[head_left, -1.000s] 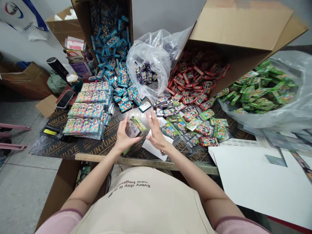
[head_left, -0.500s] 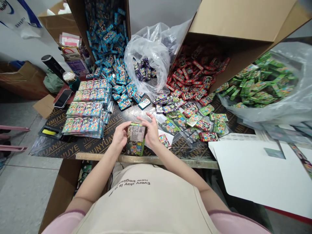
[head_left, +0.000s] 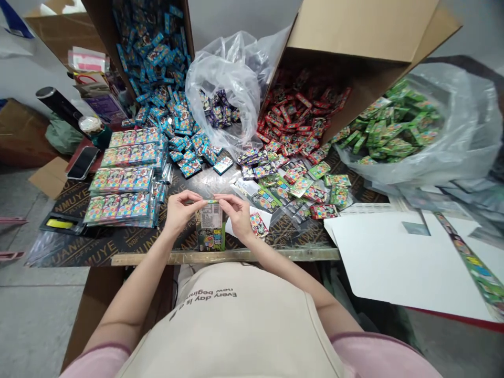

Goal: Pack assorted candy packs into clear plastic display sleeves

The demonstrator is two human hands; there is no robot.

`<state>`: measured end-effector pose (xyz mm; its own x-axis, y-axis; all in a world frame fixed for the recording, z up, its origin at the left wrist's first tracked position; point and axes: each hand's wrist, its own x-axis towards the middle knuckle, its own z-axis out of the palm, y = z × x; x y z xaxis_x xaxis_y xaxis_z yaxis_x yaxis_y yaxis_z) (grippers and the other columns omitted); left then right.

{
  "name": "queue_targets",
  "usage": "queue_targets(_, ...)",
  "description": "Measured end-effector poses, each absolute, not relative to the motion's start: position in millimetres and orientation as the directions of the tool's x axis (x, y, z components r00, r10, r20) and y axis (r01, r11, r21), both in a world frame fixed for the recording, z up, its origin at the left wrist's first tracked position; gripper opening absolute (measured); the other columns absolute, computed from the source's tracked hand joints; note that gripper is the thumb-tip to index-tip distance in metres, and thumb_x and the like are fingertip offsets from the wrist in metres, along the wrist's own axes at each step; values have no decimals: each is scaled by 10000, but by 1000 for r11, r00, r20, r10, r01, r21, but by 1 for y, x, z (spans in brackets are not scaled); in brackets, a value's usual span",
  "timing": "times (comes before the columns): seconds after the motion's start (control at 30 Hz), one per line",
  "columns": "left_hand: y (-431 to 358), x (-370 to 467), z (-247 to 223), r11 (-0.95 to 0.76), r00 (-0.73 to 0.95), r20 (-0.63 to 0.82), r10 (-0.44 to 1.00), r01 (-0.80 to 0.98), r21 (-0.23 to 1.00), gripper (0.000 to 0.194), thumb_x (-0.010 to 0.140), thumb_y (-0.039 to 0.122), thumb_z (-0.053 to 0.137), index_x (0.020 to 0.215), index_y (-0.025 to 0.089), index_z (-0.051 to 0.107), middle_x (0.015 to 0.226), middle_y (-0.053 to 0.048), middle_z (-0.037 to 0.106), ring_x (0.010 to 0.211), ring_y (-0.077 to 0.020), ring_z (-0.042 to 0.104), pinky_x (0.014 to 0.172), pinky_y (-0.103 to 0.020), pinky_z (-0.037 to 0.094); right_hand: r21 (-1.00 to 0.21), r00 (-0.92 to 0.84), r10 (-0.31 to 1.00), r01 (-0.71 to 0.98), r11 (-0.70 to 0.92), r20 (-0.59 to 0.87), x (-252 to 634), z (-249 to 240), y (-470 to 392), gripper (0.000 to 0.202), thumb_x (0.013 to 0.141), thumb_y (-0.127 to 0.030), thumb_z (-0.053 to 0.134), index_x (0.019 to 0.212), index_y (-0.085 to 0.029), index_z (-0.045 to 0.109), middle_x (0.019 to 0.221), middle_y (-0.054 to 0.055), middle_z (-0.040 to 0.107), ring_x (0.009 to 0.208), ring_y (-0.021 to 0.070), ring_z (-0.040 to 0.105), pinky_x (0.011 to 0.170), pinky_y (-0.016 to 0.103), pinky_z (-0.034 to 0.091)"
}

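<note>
Between my hands, close to the table's front edge, is a flat printed packet with a dark and green face and a pale label panel. My left hand pinches its upper edge at the left corner. On the right corner of that same edge, the fingers of my right hand are closed. Just right of my right hand lies a small red box on a white sheet. Small purple boxes and more printed green packets lie beyond my hands.
Stacked filled packets stand at left, beside a phone. Behind are loose blue boxes, a clear bag of purple boxes, red boxes spilling from a carton, and bagged green boxes. White card overhangs at right.
Both hands have come together along the packet's upper edge, and the right fingers, raised and spread before, now pinch it. The whole view has shifted slightly as the head turned.
</note>
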<state>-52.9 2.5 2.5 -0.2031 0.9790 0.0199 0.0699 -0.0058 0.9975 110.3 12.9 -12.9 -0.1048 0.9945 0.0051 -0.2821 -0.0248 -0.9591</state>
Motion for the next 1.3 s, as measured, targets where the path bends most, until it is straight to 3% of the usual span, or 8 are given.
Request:
queue_targets(0.23,12,-63,9,103,-85,-93,992,132,986,250,572,328,837,711,143,741,679,-39,709,617,-144,616,632,-263,490,-992,-140,990,-119,-50,-33,113,-13,23,238,688,-371,751,826,-184,700,736,17,700,685,152,639,685,289,521)
queue_targets(0.4,7,-60,18,-100,24,97,995,302,948,162,671,278,761,588,163,685,667,-30,675,639,-142,617,587,-240,465,-999,-260,965,-6,41,41,120,-4,23,244,742,-413,711,685,-179,671,674,17,678,634,146,616,645,288,499)
queue_targets(0.53,-1,-60,24,-274,114,249,962,398,875,212,706,297,761,570,169,660,719,-42,697,672,-145,641,621,-249,484,-971,-406,892,43,234,197,142,-4,22,251,854,-424,609,890,-209,733,1042,65,721,974,196,656,874,340,487)
queue_targets(0.63,-4,-62,24,-276,103,256,961,425,862,172,739,294,740,627,173,694,698,-39,708,651,-145,647,604,-245,487,-953,-206,956,178,247,209,182,-27,33,350,872,-444,573,1128,-230,676,1205,82,656,1055,206,619,884,349,484)
queue_targets(0.73,-5,-65,23,-218,85,200,976,378,900,142,748,293,729,673,174,724,705,-42,722,645,-152,655,572,-242,498,-855,52,984,503,124,173,228,-62,45,285,859,-397,566,974,-180,712,1008,108,685,929,230,617,814,367,483)
queue_targets(0.87,-6,-67,20,-249,82,235,968,368,896,104,752,280,731,720,183,749,739,-47,742,672,-164,680,606,-261,538,-646,-25,999,763,37,28,263,-99,47,171,806,-301,602,770,-180,717,808,89,676,837,244,592,803,391,449)
queue_targets(1.13,-16,-69,6,-506,197,483,853,539,674,92,828,259,677,857,191,733,883,-64,742,806,-170,701,749,-289,562,-604,-55,998,794,63,33,258,-115,39,146,758,-262,624,629,-194,620,750,70,612,810,248,543,790,394,416)
queue_targets(1.3,-12,-68,10,-566,413,392,822,668,483,285,890,146,520,1109,222,686,861,-51,612,763,-150,599,672,-265,499,-601,-147,985,781,168,85,252,-111,30,136,812,-223,544,677,-212,552,792,89,605,848,255,530,789,379,413)
